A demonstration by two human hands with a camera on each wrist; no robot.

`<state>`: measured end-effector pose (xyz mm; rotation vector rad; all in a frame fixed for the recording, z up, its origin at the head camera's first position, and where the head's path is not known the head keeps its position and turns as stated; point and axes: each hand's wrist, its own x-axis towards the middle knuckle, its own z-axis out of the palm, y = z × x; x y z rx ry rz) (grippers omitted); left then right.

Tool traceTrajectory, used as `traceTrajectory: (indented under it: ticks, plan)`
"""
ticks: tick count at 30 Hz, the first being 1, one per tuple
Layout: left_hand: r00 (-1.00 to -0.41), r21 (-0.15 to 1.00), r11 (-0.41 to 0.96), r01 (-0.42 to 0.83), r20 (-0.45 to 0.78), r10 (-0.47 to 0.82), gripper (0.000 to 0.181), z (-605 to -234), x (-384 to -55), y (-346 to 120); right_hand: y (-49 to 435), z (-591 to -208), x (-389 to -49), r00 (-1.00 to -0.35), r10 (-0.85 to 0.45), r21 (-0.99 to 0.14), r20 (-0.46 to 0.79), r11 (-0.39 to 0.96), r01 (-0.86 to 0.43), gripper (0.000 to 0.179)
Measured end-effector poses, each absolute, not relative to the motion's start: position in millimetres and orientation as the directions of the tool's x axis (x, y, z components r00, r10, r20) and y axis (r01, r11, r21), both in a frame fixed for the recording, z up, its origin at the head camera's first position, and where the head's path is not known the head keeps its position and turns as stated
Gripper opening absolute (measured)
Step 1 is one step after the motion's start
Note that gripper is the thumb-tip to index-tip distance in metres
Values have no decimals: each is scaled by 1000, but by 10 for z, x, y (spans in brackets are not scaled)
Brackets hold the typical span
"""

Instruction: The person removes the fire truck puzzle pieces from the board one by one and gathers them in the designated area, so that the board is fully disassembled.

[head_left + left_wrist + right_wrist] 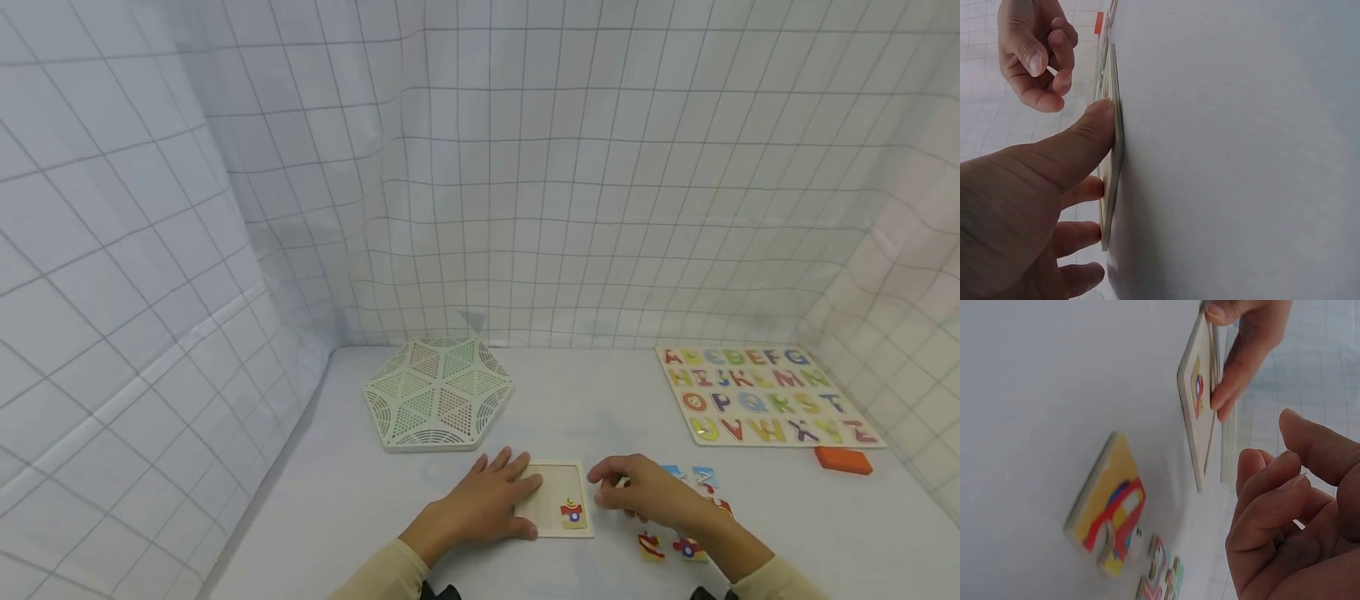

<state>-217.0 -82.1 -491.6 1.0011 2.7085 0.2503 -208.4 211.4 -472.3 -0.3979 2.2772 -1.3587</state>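
Observation:
My left hand (491, 504) rests with spread fingers on the left part of a square wooden puzzle tray (551, 534). Its thumb (1088, 134) presses on the near edge of the tray. One puzzle piece (573, 515), red, blue and yellow, sits in the tray's lower right corner. Just right of the tray hovers my right hand (637, 487), its fingers loosely bent and nothing between them. Under and around that hand lie several loose puzzle pieces, among them a yellow piece with a red shape (1113, 503); the forearm hides part of the group.
A pale hexagonal board (438, 396) with coloured holes lies behind the left hand. At the back right is an alphabet puzzle board (765, 396), with an orange block (843, 460) by its near edge. Grid-patterned white curtains (562, 167) enclose the white table.

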Motion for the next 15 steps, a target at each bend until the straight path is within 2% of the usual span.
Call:
traceTrajectory:
  ticks: [7,15]
  plan:
    - [-735,232,748,622,-158,660,74,-4949,-2182,-825,1806,-4844,-2118,-838,-489,-846,-240,529,-66,28]
    - [-736,233,749,620,-157,658,75,-4954,-2191,-829,1724,-4866,-2108,-847,-488,-819,-212,561,-119,22]
